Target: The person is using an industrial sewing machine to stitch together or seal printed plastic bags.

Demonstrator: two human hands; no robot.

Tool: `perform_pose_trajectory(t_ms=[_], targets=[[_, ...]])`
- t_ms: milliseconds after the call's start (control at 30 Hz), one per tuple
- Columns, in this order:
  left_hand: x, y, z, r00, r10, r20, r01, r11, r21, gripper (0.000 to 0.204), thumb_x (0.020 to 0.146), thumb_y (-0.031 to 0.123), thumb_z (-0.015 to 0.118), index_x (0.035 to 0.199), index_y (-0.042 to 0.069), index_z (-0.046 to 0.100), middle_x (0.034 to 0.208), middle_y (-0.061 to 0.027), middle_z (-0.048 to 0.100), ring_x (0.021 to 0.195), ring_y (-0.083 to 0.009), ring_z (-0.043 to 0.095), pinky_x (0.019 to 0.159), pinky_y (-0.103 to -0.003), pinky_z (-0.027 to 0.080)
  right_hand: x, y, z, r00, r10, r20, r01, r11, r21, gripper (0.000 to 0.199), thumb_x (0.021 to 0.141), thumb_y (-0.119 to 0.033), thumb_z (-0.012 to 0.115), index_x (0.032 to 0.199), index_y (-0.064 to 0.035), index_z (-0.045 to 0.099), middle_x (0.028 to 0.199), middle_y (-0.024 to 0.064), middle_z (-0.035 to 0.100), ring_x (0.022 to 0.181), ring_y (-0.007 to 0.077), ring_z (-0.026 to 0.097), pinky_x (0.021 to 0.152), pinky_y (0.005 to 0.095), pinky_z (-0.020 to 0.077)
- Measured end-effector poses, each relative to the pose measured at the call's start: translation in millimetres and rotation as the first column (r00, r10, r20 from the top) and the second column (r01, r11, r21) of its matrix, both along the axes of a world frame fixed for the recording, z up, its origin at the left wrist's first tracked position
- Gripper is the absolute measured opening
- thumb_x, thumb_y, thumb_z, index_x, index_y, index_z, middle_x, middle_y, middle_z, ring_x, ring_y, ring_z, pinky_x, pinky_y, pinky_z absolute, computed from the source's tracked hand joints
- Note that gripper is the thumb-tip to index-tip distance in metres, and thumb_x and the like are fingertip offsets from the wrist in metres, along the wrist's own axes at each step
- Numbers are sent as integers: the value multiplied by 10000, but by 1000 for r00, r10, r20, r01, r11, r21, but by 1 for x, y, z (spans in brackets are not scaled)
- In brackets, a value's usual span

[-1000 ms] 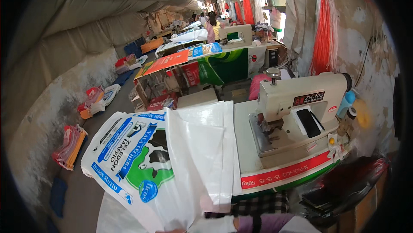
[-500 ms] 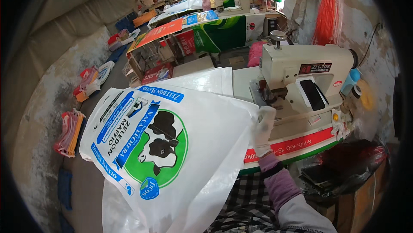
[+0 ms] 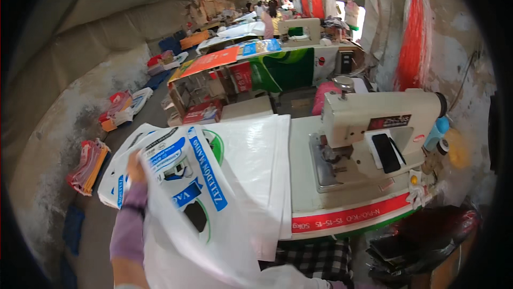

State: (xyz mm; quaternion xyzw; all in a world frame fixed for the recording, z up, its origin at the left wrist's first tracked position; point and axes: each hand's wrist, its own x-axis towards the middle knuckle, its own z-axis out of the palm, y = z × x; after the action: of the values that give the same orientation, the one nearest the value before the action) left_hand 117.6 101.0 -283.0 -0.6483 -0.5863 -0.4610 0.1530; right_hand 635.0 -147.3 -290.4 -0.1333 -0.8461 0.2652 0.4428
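A white woven sack (image 3: 176,235) with blue bands and a green-ringed picture is lifted and folded over in front of me. My left hand (image 3: 137,169) grips its edge, with the fingertips partly hidden by the sack. At the lower edge, my right hand (image 3: 319,284) shows only as a bit of white glove beside the sack's lower part; its fingers are hidden. Beneath the lifted sack lie other white sacks (image 3: 262,153), stacked on the table left of a cream sewing machine (image 3: 382,112).
A dark-screened phone (image 3: 386,153) rests on the machine bed. Red thread (image 3: 414,38) hangs by the wall. Dark plastic bags (image 3: 422,241) are at the lower right. Folded bundles (image 3: 88,166) lie at the left, and a box-like shelf (image 3: 197,94) stands beyond the sacks.
My left hand has come into view gripping the sack, whose printed face is now folded and raised. My right hand has dropped from beside the machine to the lower edge. The view has shifted.
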Motion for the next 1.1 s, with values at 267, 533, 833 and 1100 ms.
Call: perform_pose_trajectory(t_ms=[267,533,833,1100], targets=[[434,173,-59,454,-862,-228,830,501,-244,356,682,-77,514,921,107,702,862,-107,660,771,-313,639,709,-373,527,113,-53,-167,414,-899,145,776,265,-572,407,795,75,395,1155,51,582,1008,228,656,937,295,663,801,307,498],[514,143,-139,402,-877,-263,826,471,-308,248,690,24,597,860,172,701,886,-17,665,728,-263,643,666,-368,530,142,-139,-189,264,-701,662,964,214,-158,284,842,-27,574,1106,-80,665,820,161,665,689,201,657,652,297,502],[510,116,-91,333,-818,-470,699,548,-459,203,740,92,609,902,177,697,980,-56,605,973,-280,560,796,-386,493,141,-117,-195,516,-745,422,808,261,-528,363,779,-36,610,1120,-142,674,639,133,574,542,252,581,528,338,454],[457,-19,-81,-373,-925,-71,59,52,-997,436,825,517,575,692,106,639,656,-125,611,741,-326,609,726,-426,482,119,-14,-167,560,-828,43,618,382,-687,386,782,-108,625,1168,-96,627,694,159,600,587,294,595,550,360,469]])
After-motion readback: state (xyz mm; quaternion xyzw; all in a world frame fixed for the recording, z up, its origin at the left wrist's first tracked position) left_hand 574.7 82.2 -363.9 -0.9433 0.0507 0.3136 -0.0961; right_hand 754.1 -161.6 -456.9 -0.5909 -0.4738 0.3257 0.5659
